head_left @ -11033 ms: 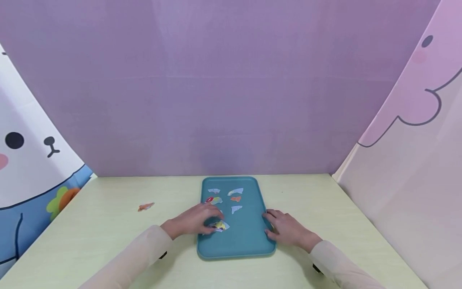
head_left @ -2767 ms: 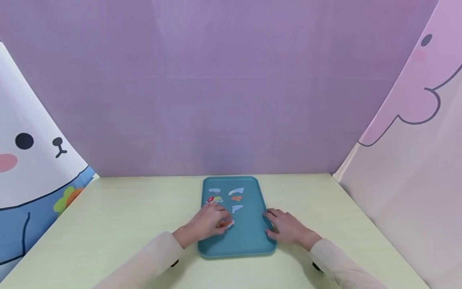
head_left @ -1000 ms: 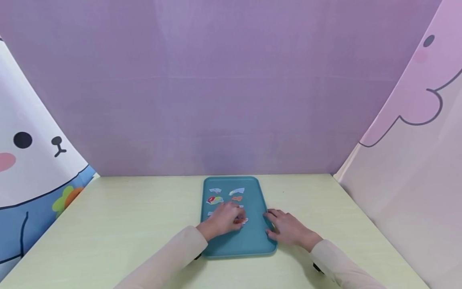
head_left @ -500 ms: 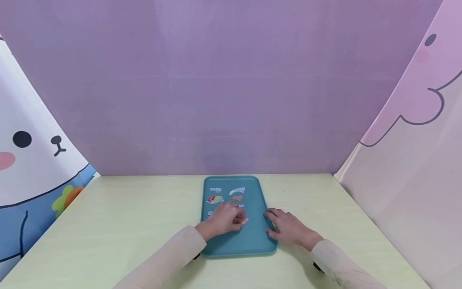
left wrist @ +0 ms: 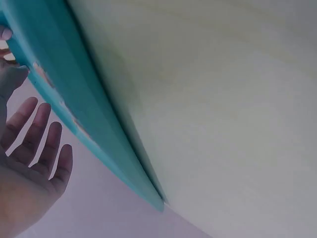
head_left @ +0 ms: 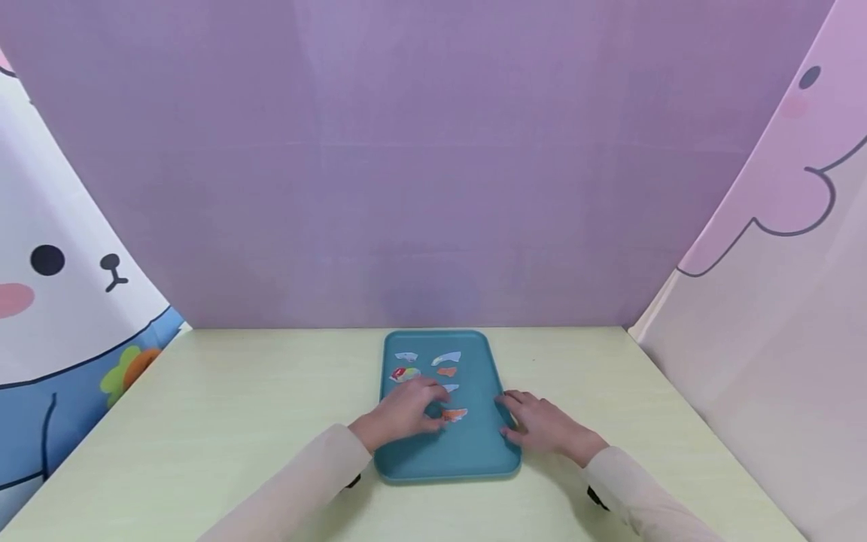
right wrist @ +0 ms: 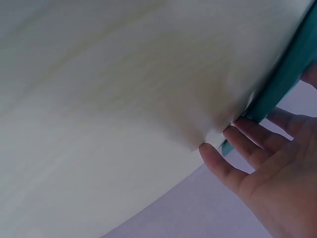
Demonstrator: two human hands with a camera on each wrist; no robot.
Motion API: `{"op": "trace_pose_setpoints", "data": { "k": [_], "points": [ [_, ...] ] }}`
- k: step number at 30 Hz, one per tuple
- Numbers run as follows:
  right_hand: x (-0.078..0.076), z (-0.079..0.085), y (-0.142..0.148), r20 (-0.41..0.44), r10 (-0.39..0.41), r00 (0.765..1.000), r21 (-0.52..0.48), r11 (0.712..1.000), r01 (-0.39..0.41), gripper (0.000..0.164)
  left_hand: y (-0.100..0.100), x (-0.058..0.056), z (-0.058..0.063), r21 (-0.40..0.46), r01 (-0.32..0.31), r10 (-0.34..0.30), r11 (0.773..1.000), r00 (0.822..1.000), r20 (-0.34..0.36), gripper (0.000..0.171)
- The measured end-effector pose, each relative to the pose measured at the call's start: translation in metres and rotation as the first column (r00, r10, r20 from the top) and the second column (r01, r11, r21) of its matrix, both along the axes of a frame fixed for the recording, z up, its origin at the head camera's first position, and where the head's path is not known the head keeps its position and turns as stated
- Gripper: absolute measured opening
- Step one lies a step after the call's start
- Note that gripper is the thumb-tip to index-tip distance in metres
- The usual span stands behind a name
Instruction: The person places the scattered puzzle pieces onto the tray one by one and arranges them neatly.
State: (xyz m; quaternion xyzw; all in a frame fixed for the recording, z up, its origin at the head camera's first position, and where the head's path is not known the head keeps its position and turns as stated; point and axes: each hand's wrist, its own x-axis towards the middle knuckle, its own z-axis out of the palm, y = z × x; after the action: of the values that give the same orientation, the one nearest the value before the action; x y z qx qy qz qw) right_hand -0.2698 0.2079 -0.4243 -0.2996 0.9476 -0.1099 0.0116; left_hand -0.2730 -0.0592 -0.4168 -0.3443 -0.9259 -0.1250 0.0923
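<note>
A teal tray [head_left: 447, 468] lies lengthwise on the table, with several small irregular picture cutouts on it. My left hand [head_left: 401, 410] hovers over its left half, thumb and fingers apart with nothing between them. Just right of those fingertips lies an orange cutout [head_left: 455, 415]. In the left wrist view the left hand [left wrist: 34, 163] shows spread fingers beside the tray's rim [left wrist: 89, 94]. My right hand [head_left: 545, 429] rests against the tray's right edge; in the right wrist view its fingertips touch the table and the tray's side [right wrist: 282, 74].
Farther up the tray lie a red-and-yellow cutout [head_left: 404, 374], a small orange cutout [head_left: 447, 371] and pale cutouts, one at the top right [head_left: 446, 358]. The left hand hides part of the tray. A purple backdrop [head_left: 433, 188] stands behind the pale table [head_left: 271, 391].
An orange cutout from the table at left was carried onto the tray. My left hand has just let go of it and drawn back left. The right hand has stayed at the edge.
</note>
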Motion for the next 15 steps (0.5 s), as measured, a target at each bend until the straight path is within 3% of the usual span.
{"op": "trace_pose_setpoints", "data": {
  "k": [5, 9, 15],
  "points": [
    [-0.001, 0.002, 0.004, 0.015, 0.0, 1.0, -0.064, 0.998, 0.001, 0.054, -0.016, 0.006, 0.012, 0.052, 0.001, -0.002, 0.999, 1.0, 0.019, 0.031],
    [-0.003, 0.005, 0.011, -0.025, -0.016, 1.0, -0.114, 0.993, 0.013, 0.054, -0.032, 0.008, 0.016, 0.076, -0.015, 0.015, 0.997, 1.0, 0.002, 0.034],
    [-0.007, 0.009, 0.027, -0.139, -0.049, 0.989, -0.144, 0.989, 0.029, 0.05, -0.061, 0.012, 0.018, 0.104, -0.113, 0.113, 0.988, 0.994, 0.01, 0.039]
  ]
}}
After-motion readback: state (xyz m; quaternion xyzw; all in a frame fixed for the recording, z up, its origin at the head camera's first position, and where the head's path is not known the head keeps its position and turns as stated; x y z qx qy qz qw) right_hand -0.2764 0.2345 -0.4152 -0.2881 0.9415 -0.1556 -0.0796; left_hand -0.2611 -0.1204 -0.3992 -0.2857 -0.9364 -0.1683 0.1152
